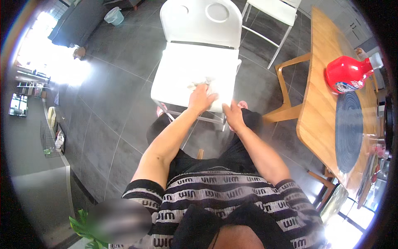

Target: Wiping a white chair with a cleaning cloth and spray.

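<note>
Before me stands a white chair (189, 62) with a flat seat, a rounded backrest and metal legs. My left hand (200, 98) presses a crumpled whitish cloth (203, 83) onto the seat near its front edge; the fingers partly cover the cloth. At the seat's front right corner is my right hand (232, 113), with its fingers against the edge. Glare hides details of the seat's surface and blurs the cloth's outline.
At the right is a wooden table (306, 112) bearing a red bottle (345, 73) with a white cap and a round dark placemat (349, 133). A second white chair (276, 12) stands beyond. A small bin (114, 17) is on the tiled floor, top left.
</note>
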